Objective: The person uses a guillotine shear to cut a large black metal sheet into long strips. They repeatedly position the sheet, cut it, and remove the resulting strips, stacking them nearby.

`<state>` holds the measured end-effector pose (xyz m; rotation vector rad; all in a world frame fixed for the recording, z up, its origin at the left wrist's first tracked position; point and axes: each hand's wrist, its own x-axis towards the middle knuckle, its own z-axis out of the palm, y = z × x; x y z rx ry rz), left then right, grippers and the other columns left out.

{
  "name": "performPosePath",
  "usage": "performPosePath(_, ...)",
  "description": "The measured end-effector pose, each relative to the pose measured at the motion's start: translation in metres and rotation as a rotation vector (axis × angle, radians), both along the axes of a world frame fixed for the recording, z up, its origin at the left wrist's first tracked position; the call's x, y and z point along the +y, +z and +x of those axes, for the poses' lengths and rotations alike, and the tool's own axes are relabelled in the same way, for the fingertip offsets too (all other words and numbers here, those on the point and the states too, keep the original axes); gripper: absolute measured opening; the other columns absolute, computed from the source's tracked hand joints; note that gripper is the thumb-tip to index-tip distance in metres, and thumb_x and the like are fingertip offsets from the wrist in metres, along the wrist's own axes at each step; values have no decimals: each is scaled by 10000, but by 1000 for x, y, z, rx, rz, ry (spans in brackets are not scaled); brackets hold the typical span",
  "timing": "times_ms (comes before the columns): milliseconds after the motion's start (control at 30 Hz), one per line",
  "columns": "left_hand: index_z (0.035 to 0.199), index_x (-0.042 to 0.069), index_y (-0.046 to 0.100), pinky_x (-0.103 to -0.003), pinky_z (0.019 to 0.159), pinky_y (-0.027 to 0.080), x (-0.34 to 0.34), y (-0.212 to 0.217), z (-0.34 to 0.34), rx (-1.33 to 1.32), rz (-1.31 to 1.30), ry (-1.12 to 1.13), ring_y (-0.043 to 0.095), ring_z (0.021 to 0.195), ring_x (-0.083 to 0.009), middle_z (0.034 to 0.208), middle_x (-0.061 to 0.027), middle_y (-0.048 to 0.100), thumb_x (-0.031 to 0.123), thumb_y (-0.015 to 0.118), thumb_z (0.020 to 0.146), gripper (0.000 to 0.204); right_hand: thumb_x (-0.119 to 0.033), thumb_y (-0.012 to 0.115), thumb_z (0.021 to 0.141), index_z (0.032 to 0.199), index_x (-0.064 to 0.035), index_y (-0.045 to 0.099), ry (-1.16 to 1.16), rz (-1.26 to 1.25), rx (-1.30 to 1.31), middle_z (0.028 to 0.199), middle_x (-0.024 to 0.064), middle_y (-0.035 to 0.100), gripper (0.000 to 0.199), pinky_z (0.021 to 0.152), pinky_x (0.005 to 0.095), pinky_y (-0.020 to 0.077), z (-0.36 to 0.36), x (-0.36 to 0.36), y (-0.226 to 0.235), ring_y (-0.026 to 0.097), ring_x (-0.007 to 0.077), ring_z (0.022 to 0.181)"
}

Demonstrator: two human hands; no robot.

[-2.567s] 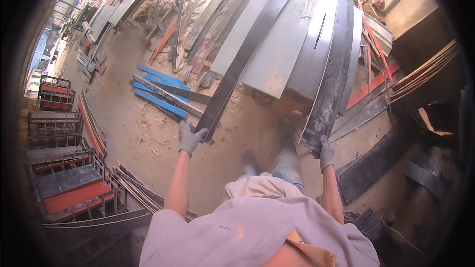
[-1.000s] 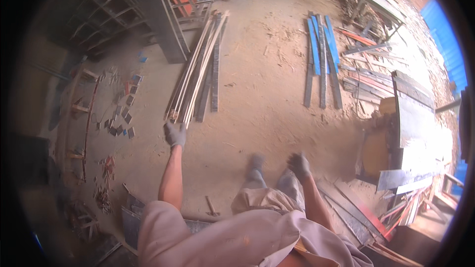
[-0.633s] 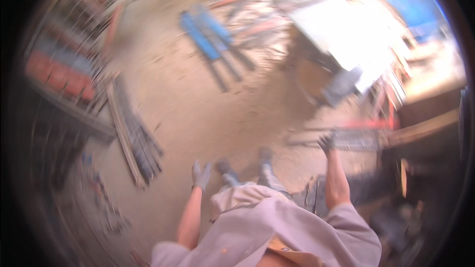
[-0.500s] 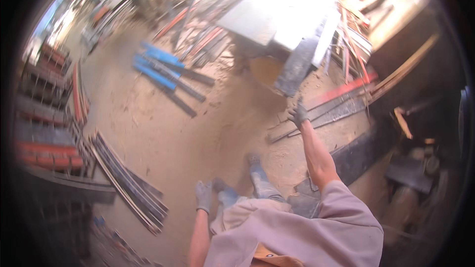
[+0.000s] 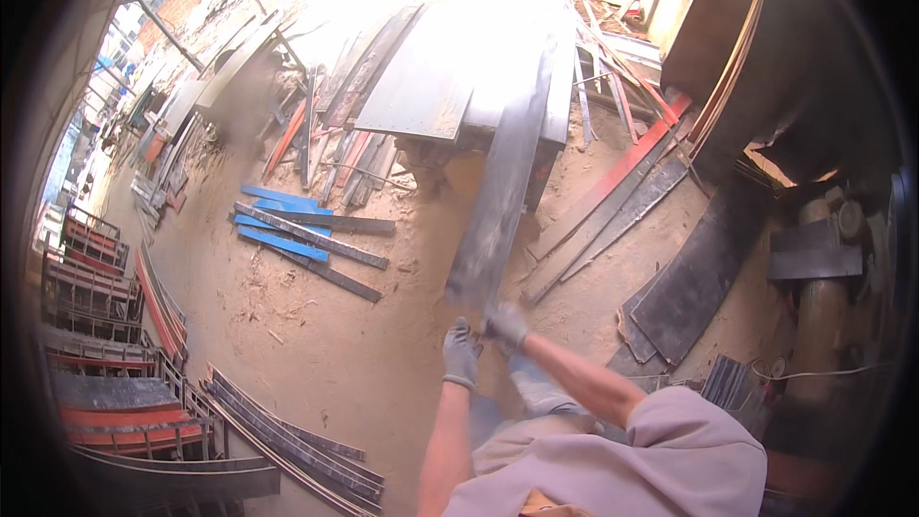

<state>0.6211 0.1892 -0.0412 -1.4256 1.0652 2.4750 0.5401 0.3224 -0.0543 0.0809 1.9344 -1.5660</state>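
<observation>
A long dark board point(image 5: 502, 187) slopes from the bright table top point(image 5: 412, 86) down toward me, its near end in front of my body. My right hand point(image 5: 507, 325), in a grey glove and smeared by motion, is closed on the right corner of that near end. Just below the left corner is my left hand point(image 5: 460, 354), also gloved in grey. Its fingers point up toward the board and look apart, with no clear grip on it. The board's far part fades into glare.
Blue and dark strips point(image 5: 306, 230) lie on the sandy floor at left. Red and grey planks point(image 5: 613, 201) and dark sheets point(image 5: 704, 273) lie at right. Stacked metal frames point(image 5: 124, 393) and long strips point(image 5: 297, 440) stand at lower left. A machine point(image 5: 818, 258) is at far right.
The board has been drawn off the table toward me. My right hand has come back from its reach and closed on the board's end. My left hand has risen from my side toward it.
</observation>
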Motion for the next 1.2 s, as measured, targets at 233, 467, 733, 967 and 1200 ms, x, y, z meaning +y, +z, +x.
performPosePath(233, 1390, 51, 494, -388, 1103, 390, -92, -3, 235, 187, 104, 134, 528, 1264, -255, 1399, -84, 547, 353, 558, 980, 513, -641, 425, 943, 969, -38, 675, 182, 149, -334, 832, 80, 676, 653, 627, 360, 520, 60, -24, 31, 649, 195, 710)
performPosePath(467, 1466, 69, 378, -427, 1154, 273, -170, 21, 455, -375, -87, 351, 426, 1317, -299, 1420, -92, 495, 364, 460, 1003, 555, -537, 436, 974, 1152, 71, 612, -386, 163, -187, 950, 232, 688, 658, 749, 421, 522, 73, -117, -5, 685, 317, 834)
performPosePath(733, 1412, 61, 417, -423, 1080, 325, -185, 27, 442, -565, -158, 312, 466, 1234, -292, 1360, -88, 524, 326, 514, 967, 527, -447, 474, 988, 1079, 98, 624, -272, 238, -173, 999, 297, 678, 573, 790, 449, 505, 65, -154, 18, 679, 394, 959)
performPosePath(967, 1366, 53, 452, -419, 1015, 370, -187, 31, 418, -623, -152, 303, 502, 1162, -286, 1307, -85, 548, 293, 562, 935, 505, -467, 461, 979, 1084, 94, 658, -205, 421, -155, 1079, 319, 653, 604, 879, 456, 491, -6, -148, 28, 630, 430, 1083)
performPosePath(1200, 1319, 46, 486, -415, 950, 415, -189, 38, 370, -674, -162, 273, 537, 1089, -280, 1255, -82, 573, 260, 609, 903, 483, -469, 464, 967, 1046, 106, 664, -202, 444, -89, 1025, 314, 669, 614, 823, 455, 518, -67, -144, 26, 670, 410, 1004)
